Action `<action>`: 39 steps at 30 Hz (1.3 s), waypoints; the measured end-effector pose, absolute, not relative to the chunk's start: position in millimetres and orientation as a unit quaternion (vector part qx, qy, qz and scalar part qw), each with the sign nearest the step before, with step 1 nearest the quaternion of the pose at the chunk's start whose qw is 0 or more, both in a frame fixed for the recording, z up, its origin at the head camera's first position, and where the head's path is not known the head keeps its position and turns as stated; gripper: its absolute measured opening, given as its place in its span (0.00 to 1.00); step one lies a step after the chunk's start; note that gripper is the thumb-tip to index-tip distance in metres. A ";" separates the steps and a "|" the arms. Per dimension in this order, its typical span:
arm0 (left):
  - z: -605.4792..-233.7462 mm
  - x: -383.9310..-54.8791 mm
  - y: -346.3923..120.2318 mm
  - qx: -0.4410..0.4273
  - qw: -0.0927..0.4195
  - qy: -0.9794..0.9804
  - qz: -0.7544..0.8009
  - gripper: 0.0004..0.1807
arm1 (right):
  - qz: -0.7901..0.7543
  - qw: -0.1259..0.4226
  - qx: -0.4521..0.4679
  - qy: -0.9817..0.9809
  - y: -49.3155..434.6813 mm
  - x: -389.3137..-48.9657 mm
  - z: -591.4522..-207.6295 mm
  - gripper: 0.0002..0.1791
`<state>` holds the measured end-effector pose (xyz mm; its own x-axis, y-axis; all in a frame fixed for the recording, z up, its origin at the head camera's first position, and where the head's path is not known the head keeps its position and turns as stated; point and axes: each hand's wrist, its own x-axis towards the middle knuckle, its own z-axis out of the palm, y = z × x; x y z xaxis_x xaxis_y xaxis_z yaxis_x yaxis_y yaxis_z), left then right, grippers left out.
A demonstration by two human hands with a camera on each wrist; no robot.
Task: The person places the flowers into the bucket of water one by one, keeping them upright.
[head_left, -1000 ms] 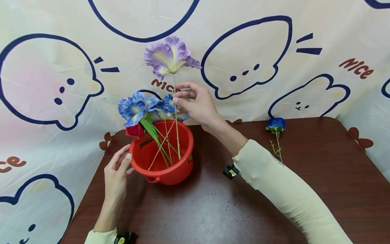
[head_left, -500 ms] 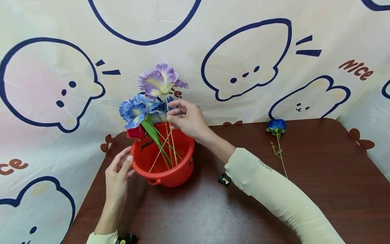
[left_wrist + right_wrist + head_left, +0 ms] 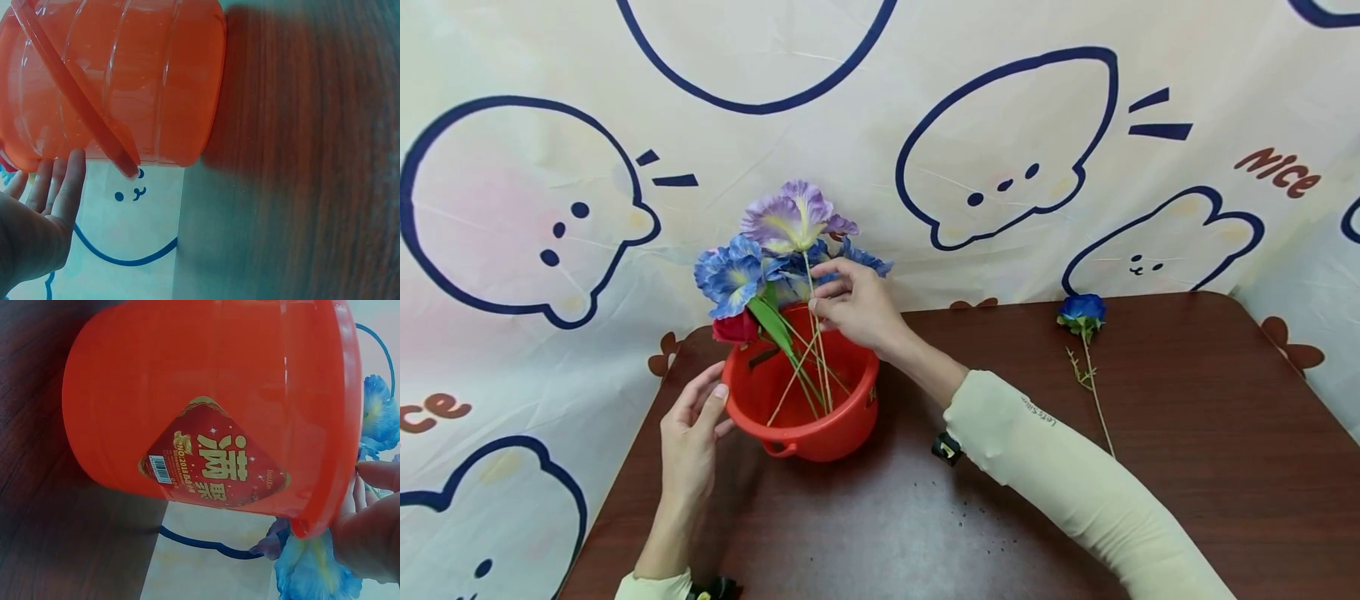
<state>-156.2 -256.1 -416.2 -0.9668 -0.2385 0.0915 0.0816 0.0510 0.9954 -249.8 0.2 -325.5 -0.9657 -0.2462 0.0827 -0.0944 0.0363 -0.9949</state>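
Note:
A red plastic bucket (image 3: 801,429) stands on the table, holding blue irises (image 3: 730,273), a red flower (image 3: 735,326) and crossing stems. Its left side is touched by my left hand (image 3: 688,446), whose fingers appear nearly straight in the left wrist view. Over the bucket, my right hand (image 3: 863,307) pinches the stem of a purple iris (image 3: 793,218) between thumb and fingers. The iris stands upright, its stem reaching down inside. In the right wrist view, the thumb and part of the right hand (image 3: 372,531) show beyond the rim, near blue petals.
To the right on the brown table (image 3: 1210,433) lies a blue rose (image 3: 1082,315), its stem partly behind the right sleeve. Small dark specks dot the tabletop in front of the bucket. A printed cloth (image 3: 1000,100) hangs behind the table.
My right hand has moved down and slightly left, lowering the purple iris deeper into the bucket among the blue blooms. The left hand stays at the bucket's side.

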 end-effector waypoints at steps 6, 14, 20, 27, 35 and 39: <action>-416.5 -155.2 -255.6 0.055 0.115 -0.718 -0.684 0.26 | -0.658 0.057 -0.120 0.741 -4.9 -249.1 -329.2 0.21; -417.2 -155.9 -255.5 0.050 0.111 -0.719 -0.685 0.25 | -0.641 0.056 -0.121 0.756 -6.4 -250.7 -333.0 0.21; -417.5 -156.6 -256.3 0.045 0.113 -0.717 -0.687 0.24 | -0.631 0.058 -0.135 0.762 -8.8 -251.0 -333.5 0.20; -417.6 -156.3 -256.2 0.047 0.116 -0.717 -0.685 0.24 | -0.635 0.078 -0.155 0.752 -18.7 -249.1 -334.4 0.19; -417.4 -155.8 -255.6 0.050 0.113 -0.716 -0.687 0.25 | -0.603 0.086 -0.150 0.779 -30.0 -247.8 -340.0 0.18; -416.8 -156.0 -255.7 0.050 0.115 -0.715 -0.688 0.25 | -0.585 0.084 -0.144 0.793 -32.2 -246.5 -340.0 0.17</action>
<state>-156.0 -255.7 -416.8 -0.9686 -0.2291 0.0962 0.0876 0.0477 0.9950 -246.5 -32.2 -340.0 -0.9444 -0.3268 0.0364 -0.1312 0.2731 -0.9530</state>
